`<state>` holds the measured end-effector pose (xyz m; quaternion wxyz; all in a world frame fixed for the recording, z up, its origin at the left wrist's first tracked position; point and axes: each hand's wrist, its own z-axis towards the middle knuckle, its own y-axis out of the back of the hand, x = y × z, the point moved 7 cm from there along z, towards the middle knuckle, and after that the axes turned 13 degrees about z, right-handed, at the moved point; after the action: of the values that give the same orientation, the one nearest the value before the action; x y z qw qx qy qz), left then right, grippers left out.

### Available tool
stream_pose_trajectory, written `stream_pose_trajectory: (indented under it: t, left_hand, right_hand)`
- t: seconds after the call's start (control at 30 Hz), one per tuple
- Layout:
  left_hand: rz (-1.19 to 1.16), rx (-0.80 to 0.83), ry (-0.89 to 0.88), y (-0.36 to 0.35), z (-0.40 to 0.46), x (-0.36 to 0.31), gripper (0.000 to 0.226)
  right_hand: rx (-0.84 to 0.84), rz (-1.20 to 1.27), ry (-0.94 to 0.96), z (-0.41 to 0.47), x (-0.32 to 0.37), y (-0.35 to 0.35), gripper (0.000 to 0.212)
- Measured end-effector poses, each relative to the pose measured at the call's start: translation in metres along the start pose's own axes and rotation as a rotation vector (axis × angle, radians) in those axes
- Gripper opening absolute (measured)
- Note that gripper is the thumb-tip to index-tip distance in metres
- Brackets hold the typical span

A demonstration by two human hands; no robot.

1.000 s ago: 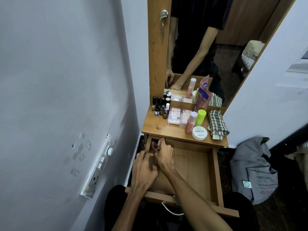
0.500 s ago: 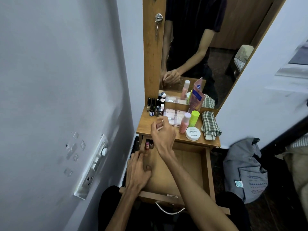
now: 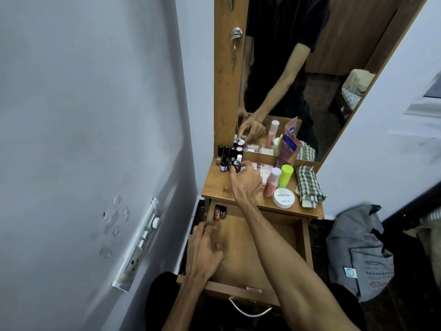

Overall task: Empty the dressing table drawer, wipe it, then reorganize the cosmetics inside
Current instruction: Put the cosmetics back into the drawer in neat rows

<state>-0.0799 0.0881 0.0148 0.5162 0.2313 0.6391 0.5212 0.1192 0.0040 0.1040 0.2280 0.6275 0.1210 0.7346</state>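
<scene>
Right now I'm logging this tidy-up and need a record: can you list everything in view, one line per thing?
drawer: one, wooden, pulled open under the tabletop
small bottles in drawer: about two, pink and dark, back left corner
small bottles on tabletop: a cluster, mostly dark caps, back left
pink bottle: one, upright, mid tabletop
green bottle: one, lime, beside the pink one
round tin: one, white, front of tabletop
checked cloth: one, green and white, folded, right edge
tube: one, pink and blue, against mirror
bag: one, grey, on floor
left hand: in drawer, left side
right hand: fingers pinch a dark bottle
</scene>
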Motion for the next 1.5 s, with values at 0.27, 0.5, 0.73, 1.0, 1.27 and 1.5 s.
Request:
stream_pose_trajectory:
  t: [0.27,0.5,0.73,1.0,1.27,1.5]
  left_hand:
    - [-0.007,-0.007,-0.010,0.002,0.002,-0.001,0.051]
    - [0.042,-0.008,-0.009,-0.001,0.002,0.000,0.050]
    - [-0.019,-0.016,0.033,-0.001,0.004,0.001,0.051]
    - [-0.244,0.015,0.172,0.010,0.030,0.016,0.036]
    - [-0.026,0.102,-0.060,-0.004,0.048,0.002,0.044]
    - [0.022,0.042,-0.079,-0.009,0.052,0.004,0.030]
  right_hand:
    - [0.008,0.230,0.159,-0.042,0.009,0.022,0.016]
    - [0.130,0.173,0.093,-0.103,-0.042,0.033,0.020]
    - [0.249,0.071,-0.113,-0.115,-0.093,0.009,0.022]
    - [0.319,0.123,-0.156,-0.113,-0.103,-0.019,0.020]
    - [0.352,0.215,-0.191,-0.116,-0.112,-0.038,0.019]
    - [0.336,0.285,-0.297,-0.116,-0.123,-0.043,0.019]
